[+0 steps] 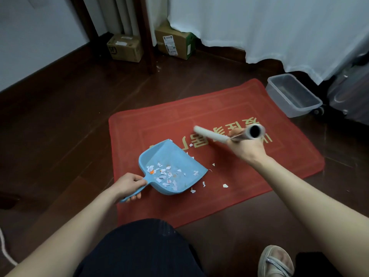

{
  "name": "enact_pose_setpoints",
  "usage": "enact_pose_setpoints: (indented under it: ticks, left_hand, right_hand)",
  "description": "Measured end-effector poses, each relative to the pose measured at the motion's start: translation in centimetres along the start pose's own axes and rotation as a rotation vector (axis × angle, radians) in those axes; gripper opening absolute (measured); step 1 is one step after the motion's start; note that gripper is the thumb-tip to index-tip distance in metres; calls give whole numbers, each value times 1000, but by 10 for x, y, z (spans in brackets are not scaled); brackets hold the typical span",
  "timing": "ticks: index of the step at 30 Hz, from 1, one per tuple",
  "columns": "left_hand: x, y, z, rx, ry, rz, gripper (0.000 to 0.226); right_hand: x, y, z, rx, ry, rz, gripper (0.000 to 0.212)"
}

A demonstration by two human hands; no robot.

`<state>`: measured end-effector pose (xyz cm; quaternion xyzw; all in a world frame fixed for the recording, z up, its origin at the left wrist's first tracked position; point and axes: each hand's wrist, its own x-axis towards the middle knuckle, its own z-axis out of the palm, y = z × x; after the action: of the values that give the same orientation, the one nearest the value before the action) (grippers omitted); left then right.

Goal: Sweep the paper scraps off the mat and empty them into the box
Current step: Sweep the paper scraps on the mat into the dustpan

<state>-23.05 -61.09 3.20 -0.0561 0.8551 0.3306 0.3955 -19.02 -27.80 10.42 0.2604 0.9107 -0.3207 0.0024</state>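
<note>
**Mid-sweep: pan part full, strays not yet swept in**

Gripping pan handle in left hand (129, 185), fingers curled round it. Clamping right hand (245, 148) on brush handle (211, 134), up over mat centre, blurred; bristles not seen. Resting pan (169, 154) on near-left part of mat (289, 162). Long axis from handle at near left to mouth at far right, mouth facing the right hand. Holding most scraps (165, 174) deep in pan, toward the handle end. A few strays (225, 185) on mat, just beside and near the lip, mouth side. Box (293, 94) just off far-right corner of mat, open top up, well apart from pan.

Risks, judged only:
- Flicking brush too hard, sending light strays past the lip or off the mat.
- Tipping mouth down on lifting, spilling the pile back out.
- Carrying pan across the whole mat to box, shedding scraps on the way.
- Lifting now, missing strays by the lip.
</note>
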Motion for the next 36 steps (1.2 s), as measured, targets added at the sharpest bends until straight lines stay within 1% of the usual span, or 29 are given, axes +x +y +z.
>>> enact_pose_setpoints:
  ticks: [1,3,4,5,6,7,8,10,11,12,14,15,17,19,20,22,23,25,27,29,31,32,33,34,36]
  left_hand:
    - [1,1,1,11,4,-3,23]
    - [2,2,2,20,9,-4,24]
    - [3,2,3,17,8,-4,24]
    - [4,3,3,11,6,-3,24]
    - [4,3,3,4,4,-3,24]
    - [3,2,2,-1,1,-4,23]
    - [2,1,1,-1,-1,-3,22]
    - [-2,-2,-2,12,-10,-2,22]
    - [-3,-4,-2,22,-16,-2,23]
    - [-4,-5,-2,29,-21,-4,23]
    - [-5,-7,2,14,-22,-15,24]
    - [-4,-7,3,-3,-20,-24,23]
    - [-4,-8,6,-24,-20,-35,22]
    - [-3,-9,6,-20,-26,-35,23]
    - [-3,-9,5,-22,-27,-33,23]
    - [-4,-11,2,-26,-21,-22,23]
    - [-6,-11,0,-19,-16,-14,23]
    - [-10,-16,-7,8,-9,-11,24]
    - [-17,-26,-16,45,-20,-18,24]
    - [-22,-37,-22,79,-30,-31,24]
    - [-22,-43,-24,115,-28,-30,24]
    - [-21,-44,-24,129,-24,-24,24]
    - [-20,-45,-24,139,-21,-16,23]
    - [-20,-44,-23,144,-16,-8,23]
    - [-22,-45,-23,137,-6,8,24]
  right_hand:
    - [-3,0,4,-74,-48,-31,27]
    - [-9,1,13,-90,-200,-103,30]
    - [-14,-1,13,-35,-263,-114,29]
    - [-16,-1,12,65,-297,-108,19]
    - [-16,-1,9,166,-272,-105,9]
    - [-14,0,6,231,-233,-88,8]
    - [-12,1,3,242,-178,-111,10]
    - [-3,6,0,117,-68,-167,14]
    - [1,9,1,67,-18,-158,9]
    - [3,11,3,57,21,-128,9]
    - [5,12,13,92,64,-67,24]
    - [5,13,20,95,33,-90,26]
    - [0,5,30,12,-198,-224,19]
    - [-3,-3,24,70,-348,-244,15]
    - [-2,-5,19,148,-354,-235,16]
    - [2,-7,7,281,-258,-176,18]
    - [4,-6,4,282,-195,-168,15]
    - [9,-4,6,153,-60,-165,13]
    - [9,-2,19,97,4,-78,13]
    - [4,2,42,76,-42,-41,7]
    - [-14,2,61,13,-215,-128,12]
    - [-24,-3,62,0,-289,-185,10]
    - [-30,-7,60,50,-346,-202,8]
    - [-34,-12,54,165,-371,-177,7]
    - [-41,-19,36,395,-314,-89,8]
